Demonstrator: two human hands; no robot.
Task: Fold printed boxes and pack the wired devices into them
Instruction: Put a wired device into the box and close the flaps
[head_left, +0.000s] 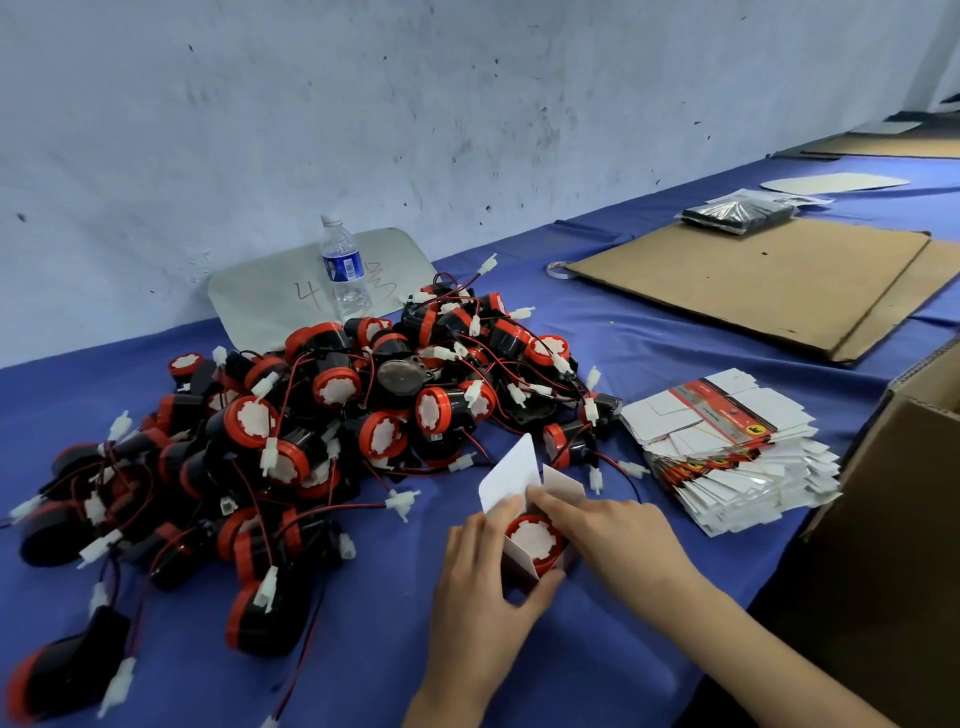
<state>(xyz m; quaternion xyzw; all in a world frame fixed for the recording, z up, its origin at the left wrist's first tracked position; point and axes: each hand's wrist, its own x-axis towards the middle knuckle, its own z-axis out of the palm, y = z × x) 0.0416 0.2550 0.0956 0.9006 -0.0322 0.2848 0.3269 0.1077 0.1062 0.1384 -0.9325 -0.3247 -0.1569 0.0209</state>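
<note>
Across the left and centre of the frame sprawls the heap of round black devices (322, 431), red-rimmed, trailing red-and-black wires and white plugs. It lies on the blue-clothed bench (649, 338). Behind it, by the wall, stands a clear plastic water bottle (343, 270).

Just right of the heap, low in the centre, my left grip (483, 597) is curled round the small white card box (514, 556), thumb on its near side and fingers up its left wall. The box stands mouth upward, and one red-rimmed device (535, 538) sits in it face up.

My right grip (613, 525) lies against the box's right side with fingers fairly straight, holding nothing. Its forefinger reaches the foot of the two white flaps (511, 470), which stand open on the far side, above both grips in the frame. I judge the flaps must fold down toward me over the device, and the right grip is the nearer to them.

Further right lies the fanned stack of flat red-and-white printed boxes (727, 452). An open brown cardboard carton (893, 519) stands at the right edge.
</note>
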